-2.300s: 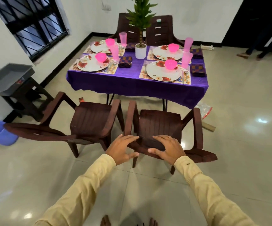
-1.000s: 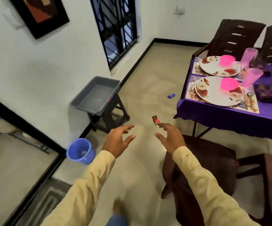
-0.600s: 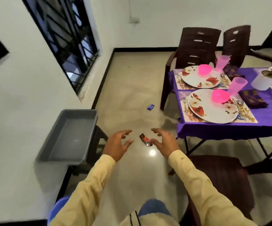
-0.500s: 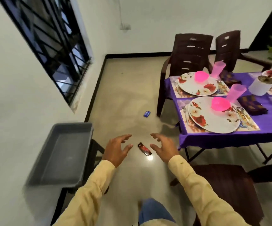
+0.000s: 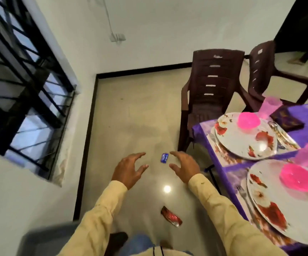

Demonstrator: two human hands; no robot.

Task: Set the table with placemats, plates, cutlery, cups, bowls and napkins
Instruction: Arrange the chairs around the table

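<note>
**Both hands empty above the floor, laid counter to the right**

The fingers (image 5: 140,155) of the left hand (image 5: 129,168) are spread and slightly curled, gripping nothing. The right hand (image 5: 185,168) mirrors it, its fingers (image 5: 175,154) apart and bent, palm turned inward, also empty. Both hands are held out over the tiled floor (image 5: 131,117), level with each other, with pale yellow sleeves (image 5: 101,209) running back toward the camera.

Between the two hands, farther off on the floor, lies a small blue wrapper (image 5: 164,157). Nearer the camera, between the forearms, a red wrapper (image 5: 171,218) lies on the tiles below a bright light reflection.

To the right stands the counter under a purple cloth (image 5: 301,117). On it the near plate (image 5: 271,206), white with red flowers, rests on a patterned placemat (image 5: 242,206) and carries a pink bowl (image 5: 297,179); a fork (image 5: 242,194) lies just left of the plate. Beyond it the far plate (image 5: 242,139) sits on its own mat with a second pink bowl (image 5: 249,121) on top. A pink cup (image 5: 268,108) stands behind that bowl, and a dark folded napkin (image 5: 287,120) lies beside it. A second cup at the right edge is too blurred to describe.

Two brown plastic chairs (image 5: 212,85) stand at the far side of the counter. A barred window (image 5: 24,71) fills the left wall.
</note>
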